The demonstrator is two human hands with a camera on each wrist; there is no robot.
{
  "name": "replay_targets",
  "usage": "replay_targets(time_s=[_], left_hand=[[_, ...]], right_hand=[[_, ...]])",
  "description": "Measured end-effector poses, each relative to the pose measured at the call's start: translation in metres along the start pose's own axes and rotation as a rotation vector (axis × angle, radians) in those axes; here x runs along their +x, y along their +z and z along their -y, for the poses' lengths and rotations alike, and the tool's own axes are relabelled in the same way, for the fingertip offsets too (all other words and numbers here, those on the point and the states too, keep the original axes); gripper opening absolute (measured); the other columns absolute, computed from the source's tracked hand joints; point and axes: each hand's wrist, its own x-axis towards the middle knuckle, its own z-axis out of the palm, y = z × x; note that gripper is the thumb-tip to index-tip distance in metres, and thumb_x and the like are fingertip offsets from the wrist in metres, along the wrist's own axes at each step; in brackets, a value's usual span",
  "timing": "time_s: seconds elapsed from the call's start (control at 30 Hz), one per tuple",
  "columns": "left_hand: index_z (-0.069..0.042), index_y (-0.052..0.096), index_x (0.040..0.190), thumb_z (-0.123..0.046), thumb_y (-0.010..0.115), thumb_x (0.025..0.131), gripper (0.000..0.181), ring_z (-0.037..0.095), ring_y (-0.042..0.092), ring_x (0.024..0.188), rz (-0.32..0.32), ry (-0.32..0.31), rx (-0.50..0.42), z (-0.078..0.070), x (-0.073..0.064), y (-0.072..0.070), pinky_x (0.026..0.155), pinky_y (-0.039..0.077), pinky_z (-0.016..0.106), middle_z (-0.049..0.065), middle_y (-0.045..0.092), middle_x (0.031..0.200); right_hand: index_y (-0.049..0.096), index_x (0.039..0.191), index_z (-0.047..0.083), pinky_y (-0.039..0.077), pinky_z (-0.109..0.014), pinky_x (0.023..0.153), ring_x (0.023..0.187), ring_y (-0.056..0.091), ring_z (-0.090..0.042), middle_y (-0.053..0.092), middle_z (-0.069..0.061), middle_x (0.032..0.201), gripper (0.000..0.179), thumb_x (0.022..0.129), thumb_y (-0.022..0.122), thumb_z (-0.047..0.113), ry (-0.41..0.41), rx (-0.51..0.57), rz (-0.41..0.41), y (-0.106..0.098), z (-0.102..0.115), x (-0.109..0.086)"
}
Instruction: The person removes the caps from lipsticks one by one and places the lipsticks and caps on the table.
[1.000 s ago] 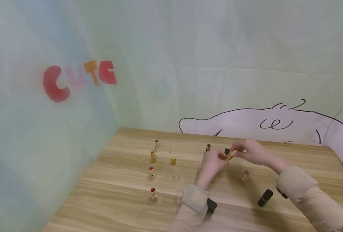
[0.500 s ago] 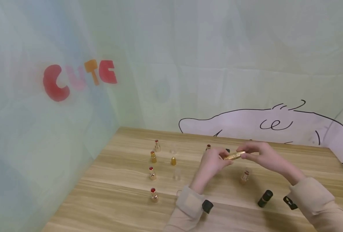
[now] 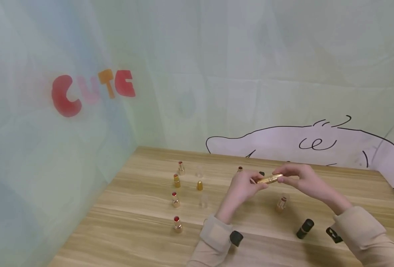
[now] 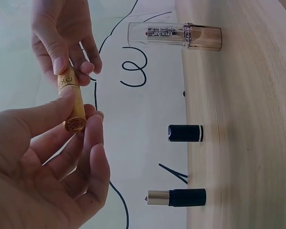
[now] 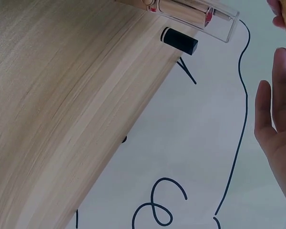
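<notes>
Between my two hands a closed gold lipstick tube is held up above the table, tilted slightly. My left hand pinches its base end with thumb and fingers. At the other end my right hand pinches the cap. Seen in the left wrist view, the lipstick has lettering near the seam, and its round base faces the camera. A black lipstick with a gold collar stands uncapped beyond the left hand, beside its black cap. Only part of the tube shows at the right wrist view's edge.
Several uncapped lipsticks stand in a column at the left, with a gold cap and clear caps beside them. Nearer the right arm are a clear-capped lipstick and a black tube. A wall sheet borders the wooden table.
The right hand has moved right and the gold tube has come into fuller view, now held level-ish between both hands. Over the last half second the hands have hardly moved.
</notes>
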Motion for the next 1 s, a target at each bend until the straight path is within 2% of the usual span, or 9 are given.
replay_targets(time_s=[0.4,0.5,0.73,1.0], left_hand=[[-0.013,0.074,0.099,-0.025,0.075,0.083,0.020,0.002,0.053,0.068,0.019,-0.009,-0.010,0.004,0.000,0.004,0.055,0.044,0.016,-0.004,0.068,0.083],[-0.012,0.074,0.099,-0.025,0.075,0.083,0.020,0.002,0.053,0.067,0.021,-0.008,-0.020,0.006,0.000,0.004,0.055,0.044,0.016,-0.003,0.068,0.083],[-0.010,0.074,0.100,-0.024,0.075,0.082,0.022,0.003,0.054,0.068,0.007,-0.032,-0.038,0.013,-0.002,0.002,0.055,0.044,0.016,-0.001,0.070,0.086],[-0.010,0.073,0.101,-0.023,0.075,0.082,0.023,0.003,0.056,0.069,0.003,-0.021,-0.025,0.017,-0.003,0.002,0.057,0.045,0.015,0.001,0.071,0.089]], right_hand=[[0.069,0.107,0.014,0.052,-0.042,0.082,0.094,0.063,-0.004,0.072,0.000,0.102,0.019,0.091,0.065,0.023,0.016,-0.010,0.009,0.003,-0.005,-0.004],[0.069,0.107,0.013,0.052,-0.040,0.082,0.095,0.062,-0.001,0.072,-0.001,0.103,0.019,0.091,0.065,0.022,0.023,-0.009,-0.001,0.002,-0.006,-0.004],[0.069,0.108,0.012,0.052,-0.023,0.078,0.094,0.059,0.007,0.071,-0.003,0.104,0.019,0.091,0.065,0.020,0.045,0.013,-0.032,-0.001,-0.011,-0.008],[0.069,0.108,0.015,0.052,-0.027,0.079,0.094,0.060,0.005,0.071,-0.001,0.104,0.019,0.092,0.064,0.024,0.083,0.002,-0.030,-0.002,-0.013,-0.009]])
